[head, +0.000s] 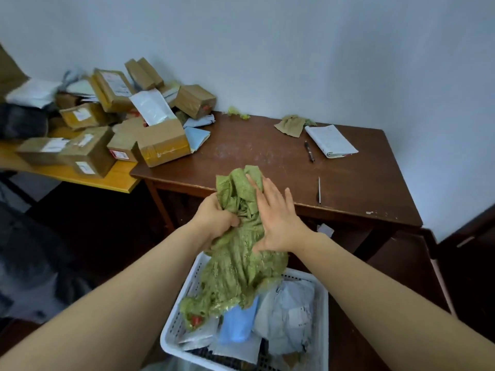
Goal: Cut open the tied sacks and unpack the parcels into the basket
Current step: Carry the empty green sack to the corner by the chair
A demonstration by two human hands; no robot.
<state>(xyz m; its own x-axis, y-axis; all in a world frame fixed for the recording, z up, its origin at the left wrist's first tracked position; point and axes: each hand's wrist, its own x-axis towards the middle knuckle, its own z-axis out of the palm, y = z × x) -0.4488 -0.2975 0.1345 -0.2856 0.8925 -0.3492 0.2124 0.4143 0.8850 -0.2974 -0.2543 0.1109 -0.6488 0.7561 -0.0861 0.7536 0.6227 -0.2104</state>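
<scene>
A crumpled green woven sack (237, 263) hangs over the white plastic basket (322, 317) on the floor. My left hand (214, 216) grips a bunch of the sack on its left side. My right hand (278, 218) lies flat against the sack's right side, fingers straight and spread. Soft parcels lie in the basket under the sack's mouth: a blue one (238, 324), grey and white mailers (290, 314). A thin knife (319, 190) lies on the brown table (267, 162) near its front edge, right of my hands.
A heap of cardboard boxes and mailers (112, 121) covers the yellow table (80, 174) at left and spills onto the brown table. A notebook (330, 141), a pen (309, 151) and sack scraps (290, 125) lie at the back right. Dark furniture stands at right.
</scene>
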